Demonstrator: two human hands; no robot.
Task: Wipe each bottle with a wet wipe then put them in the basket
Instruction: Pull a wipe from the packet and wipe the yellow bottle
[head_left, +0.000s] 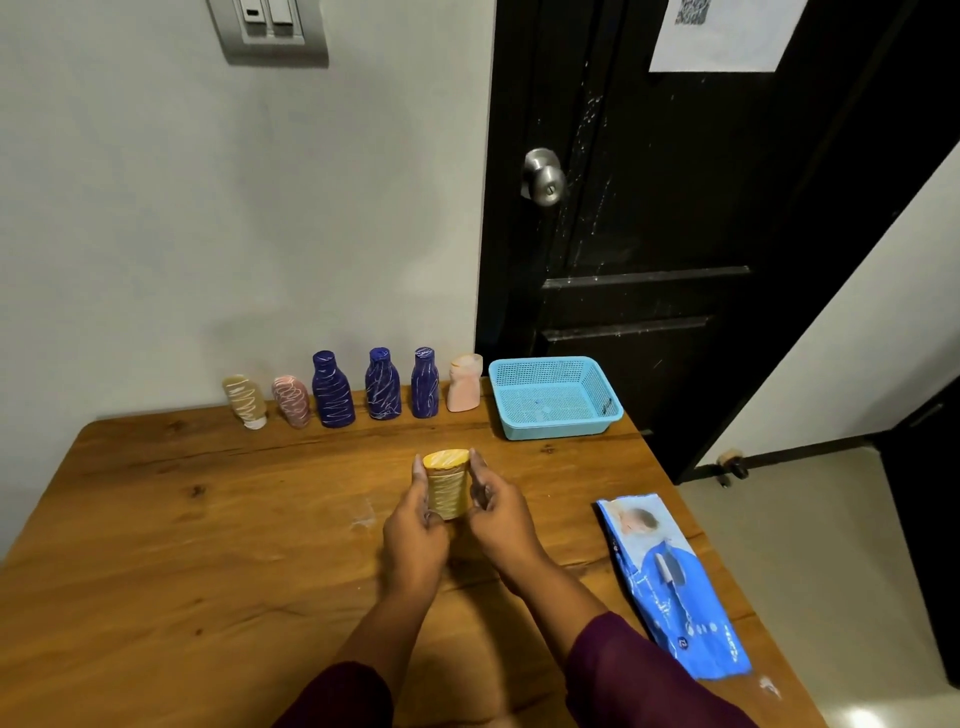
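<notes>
A yellow bottle (447, 483) with white scribbles stands over the middle of the wooden table (208, 519). My left hand (415, 530) grips its left side and my right hand (498, 514) grips its right side. Along the back wall stand several more bottles: a tan one (244, 401), a pink one (292, 401), three dark blue ones (332, 389) (383, 384) (424, 383) and a pale peach one (465, 383). A light blue mesh basket (555, 397) sits at the back right corner. A blue pack of wet wipes (670, 582) lies at the right, shut as far as I can see.
The table's right edge runs just past the wipes pack, with floor beyond. A black door with a metal knob (543, 177) stands behind the basket. A pale wall backs the row of bottles.
</notes>
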